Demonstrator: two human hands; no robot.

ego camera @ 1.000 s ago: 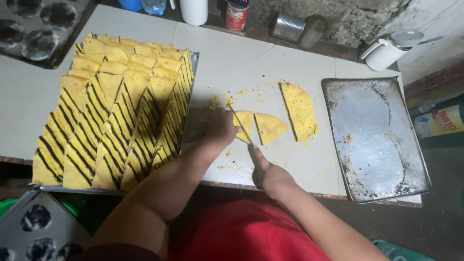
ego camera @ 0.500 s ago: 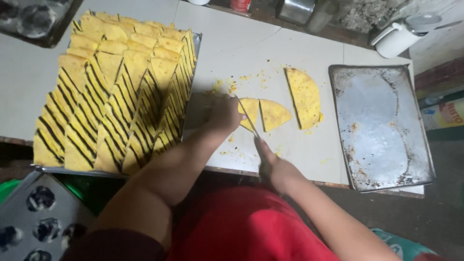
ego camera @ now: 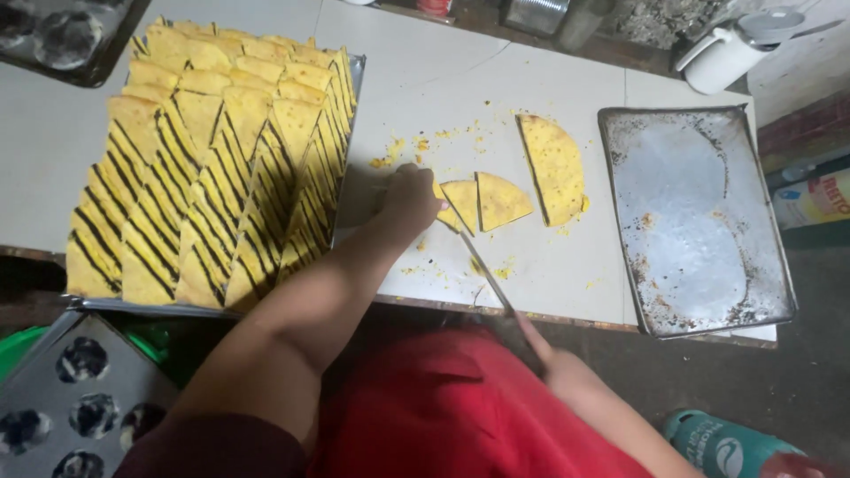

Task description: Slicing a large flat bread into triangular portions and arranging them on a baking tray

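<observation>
On left tray: striped wedges; right hand grips knife; left fingers curled.
</observation>
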